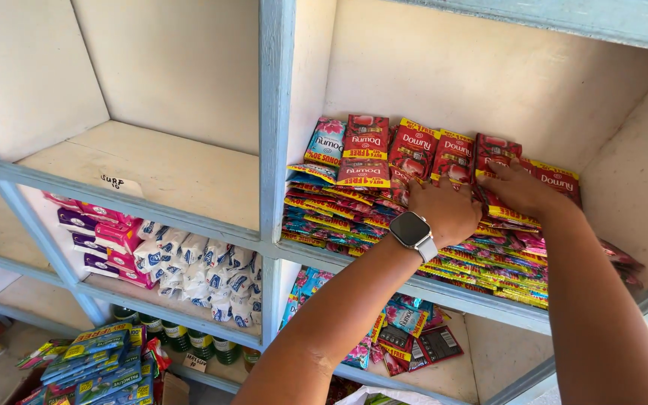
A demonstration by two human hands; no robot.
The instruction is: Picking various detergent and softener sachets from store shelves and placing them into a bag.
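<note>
Red sachets (444, 154) stand in a row at the back of the upper right compartment of a pale blue shelf (275, 150), behind flat stacks of multicoloured sachets (489, 262). The left hand (448, 210), a grey-faced watch (412, 229) on its wrist, lies palm down on the stacks with fingers curled among the packets. The right hand (515, 187) presses flat on the red packets, fingers together and tucked behind one; whether it grips any I cannot tell. White sachets (204, 274) fill the compartment below left.
</note>
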